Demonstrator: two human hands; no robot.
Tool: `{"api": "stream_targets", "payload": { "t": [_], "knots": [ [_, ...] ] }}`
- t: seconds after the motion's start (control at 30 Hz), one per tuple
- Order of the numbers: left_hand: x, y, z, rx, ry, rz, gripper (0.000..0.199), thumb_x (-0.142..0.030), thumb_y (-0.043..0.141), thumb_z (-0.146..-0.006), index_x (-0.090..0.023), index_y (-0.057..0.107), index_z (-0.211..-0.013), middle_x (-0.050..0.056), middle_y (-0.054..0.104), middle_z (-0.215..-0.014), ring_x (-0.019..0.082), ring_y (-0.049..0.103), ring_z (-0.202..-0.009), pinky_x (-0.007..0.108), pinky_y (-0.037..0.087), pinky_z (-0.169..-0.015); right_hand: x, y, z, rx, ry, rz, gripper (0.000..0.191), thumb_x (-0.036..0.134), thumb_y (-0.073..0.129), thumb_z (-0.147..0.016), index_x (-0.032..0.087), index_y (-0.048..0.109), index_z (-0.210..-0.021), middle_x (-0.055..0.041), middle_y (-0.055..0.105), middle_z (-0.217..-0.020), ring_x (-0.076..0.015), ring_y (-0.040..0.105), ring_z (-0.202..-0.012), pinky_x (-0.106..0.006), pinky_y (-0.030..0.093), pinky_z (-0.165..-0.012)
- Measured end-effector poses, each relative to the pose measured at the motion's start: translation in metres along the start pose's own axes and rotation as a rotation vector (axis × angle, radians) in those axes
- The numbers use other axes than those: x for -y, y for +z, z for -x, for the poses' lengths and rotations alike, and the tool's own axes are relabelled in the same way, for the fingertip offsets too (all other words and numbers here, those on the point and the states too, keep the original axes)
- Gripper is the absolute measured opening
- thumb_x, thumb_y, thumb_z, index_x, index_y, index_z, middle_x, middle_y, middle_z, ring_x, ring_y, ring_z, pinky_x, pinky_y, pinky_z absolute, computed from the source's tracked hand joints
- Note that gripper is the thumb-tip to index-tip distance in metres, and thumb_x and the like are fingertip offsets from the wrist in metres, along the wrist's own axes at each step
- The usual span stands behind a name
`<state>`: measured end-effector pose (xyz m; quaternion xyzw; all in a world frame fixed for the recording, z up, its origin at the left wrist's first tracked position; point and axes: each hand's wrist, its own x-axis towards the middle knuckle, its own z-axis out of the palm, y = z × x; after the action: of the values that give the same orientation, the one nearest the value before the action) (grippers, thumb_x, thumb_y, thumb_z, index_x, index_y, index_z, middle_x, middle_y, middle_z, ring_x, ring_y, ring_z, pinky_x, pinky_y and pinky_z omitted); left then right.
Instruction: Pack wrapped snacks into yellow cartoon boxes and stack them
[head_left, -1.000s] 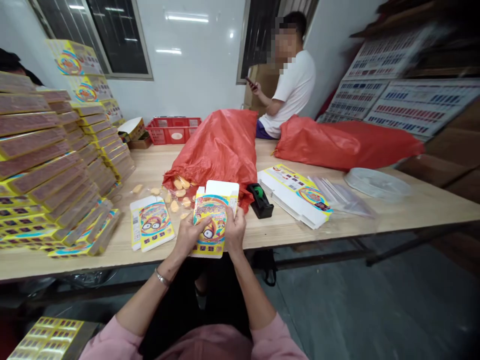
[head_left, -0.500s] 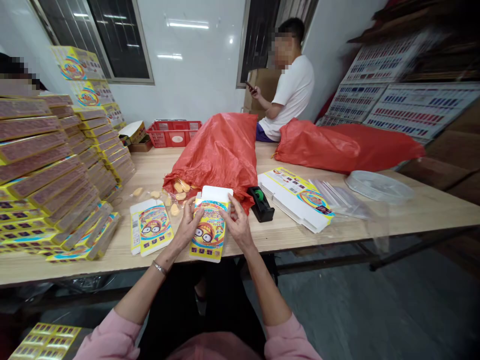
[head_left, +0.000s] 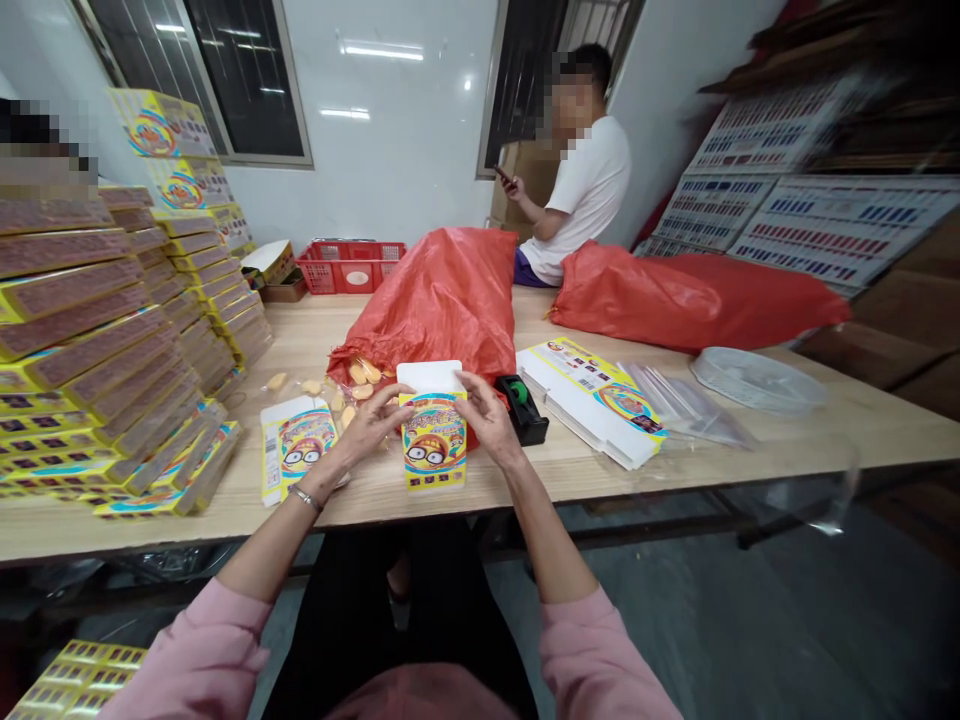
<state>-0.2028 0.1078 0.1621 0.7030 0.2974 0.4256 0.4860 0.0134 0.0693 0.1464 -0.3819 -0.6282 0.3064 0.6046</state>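
Left hand (head_left: 367,428) and right hand (head_left: 489,420), grips spread, at a printed carton (head_left: 433,442) on the wooden worktop (head_left: 825,440); red sacks (head_left: 427,300) beyond, white wall (head_left: 397,150) behind.

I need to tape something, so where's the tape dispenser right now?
In the head view, the black tape dispenser sits on the wooden table, just right of the person's right hand and beside the lower edge of the red woven sack.

Tape dispenser (head_left: 523,412) beside right hand (head_left: 491,422), sack (head_left: 435,300) ahead
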Motion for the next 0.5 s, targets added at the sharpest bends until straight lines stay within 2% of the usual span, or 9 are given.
{"api": "stream_targets", "payload": {
  "t": [0.1, 0.17, 0.23, 0.3, 0.4, 0.5],
  "knots": [
    [0.006, -0.004, -0.001, -0.036, 0.054, -0.091, 0.033, -0.045, 0.068, -0.080, -0.020, 0.065, -0.101, 0.000, 0.066, -0.072, 0.018, 0.064, -0.067, 0.027, 0.053, -0.059, -0.008, 0.001, 0.001, 0.012, 0.045, 0.027, 0.037, 0.045, 0.060, -0.086, 0.022, 0.056, -0.115, -0.0050, 0.065, -0.103, -0.0178, 0.064, -0.086, -0.031, 0.055, -0.076],
    [0.012, -0.004, 0.002, -0.017, 0.098, -0.119, 0.031, -0.046, 0.067, -0.082, -0.020, 0.066, -0.100, 0.002, 0.068, -0.083, 0.018, 0.065, -0.075, 0.028, 0.054, -0.066, -0.013, -0.001, 0.005, 0.030, 0.060, 0.107, 0.030, 0.044, 0.058, -0.087, 0.021, 0.058, -0.106, -0.0043, 0.065, -0.097, -0.0176, 0.063, -0.082, -0.031, 0.054, -0.075],
    [0.016, -0.002, 0.006, -0.014, 0.161, -0.162, 0.030, -0.045, 0.066, -0.083, -0.020, 0.066, -0.099, 0.005, 0.068, -0.100, 0.019, 0.064, -0.089, 0.030, 0.054, -0.077, -0.015, -0.004, 0.010, 0.026, 0.002, 0.196, 0.025, 0.042, 0.058, -0.087, 0.021, 0.060, -0.100, -0.0047, 0.065, -0.098, -0.0189, 0.062, -0.087, -0.033, 0.052, -0.079],
    [0.016, -0.001, 0.009, -0.060, 0.237, -0.237, 0.029, -0.045, 0.066, -0.084, -0.020, 0.067, -0.098, 0.007, 0.067, -0.105, 0.021, 0.062, -0.098, 0.032, 0.052, -0.085, -0.013, -0.007, 0.013, -0.006, -0.094, 0.270, 0.021, 0.040, 0.057, -0.088, 0.021, 0.061, -0.097, -0.0054, 0.064, -0.101, -0.0204, 0.061, -0.093, -0.035, 0.051, -0.084],
    [0.011, 0.001, 0.006, -0.117, 0.338, -0.341, 0.026, -0.045, 0.065, -0.085, -0.021, 0.068, -0.096, 0.008, 0.067, -0.102, 0.021, 0.062, -0.099, 0.033, 0.051, -0.086, -0.009, -0.009, 0.012, -0.044, -0.179, 0.328, 0.017, 0.037, 0.055, -0.089, 0.022, 0.061, -0.094, -0.0063, 0.065, -0.101, -0.0215, 0.059, -0.099, -0.037, 0.049, -0.087],
    [0.007, -0.002, 0.003, -0.085, 0.396, -0.398, 0.025, -0.043, 0.064, -0.087, -0.020, 0.068, -0.095, 0.008, 0.068, -0.100, 0.020, 0.064, -0.094, 0.033, 0.051, -0.086, -0.006, -0.009, 0.010, -0.031, -0.199, 0.316, 0.015, 0.035, 0.056, -0.089, 0.021, 0.061, -0.092, -0.0071, 0.065, -0.104, -0.0212, 0.061, -0.101, -0.035, 0.050, -0.085]
  ]
}}
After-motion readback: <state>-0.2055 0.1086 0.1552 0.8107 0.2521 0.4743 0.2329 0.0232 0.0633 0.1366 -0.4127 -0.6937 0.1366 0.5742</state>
